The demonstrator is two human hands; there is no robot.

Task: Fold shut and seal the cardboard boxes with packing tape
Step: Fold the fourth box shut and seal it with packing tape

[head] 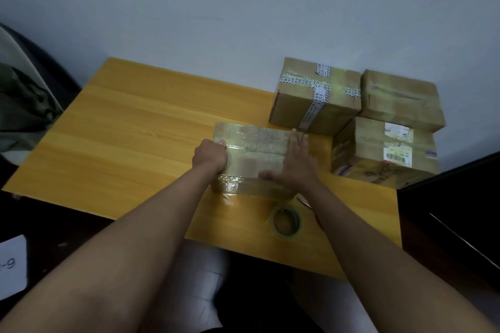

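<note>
A flat brown cardboard box wrapped in clear glossy packing tape (253,155) lies closed near the middle of the yellow wood-grain surface (130,127), so nothing inside it can be seen. The left hand (210,155) has its grip curled over the box's left edge, holding it. The right hand (293,163) lies flat on the right part of the box's top, fingers straight, thumb spread, grip wide and holding nothing.

Just in front of the box, on the near part of the surface, lies a roll of clear packing tape with a greenish rim (286,220).

To the right stand three more closed boxes. The brown box crossed by white printed tape (315,96) bears rows of dark characters and striped edging, too small to read. Beside it a plain brown box sealed with clear tape (403,98) rests on top of a larger brown box with white shipping labels (384,153); one label shows a barcode, its text illegible.

At the lower left, a white paper sheet (12,266) reads "-9".
</note>
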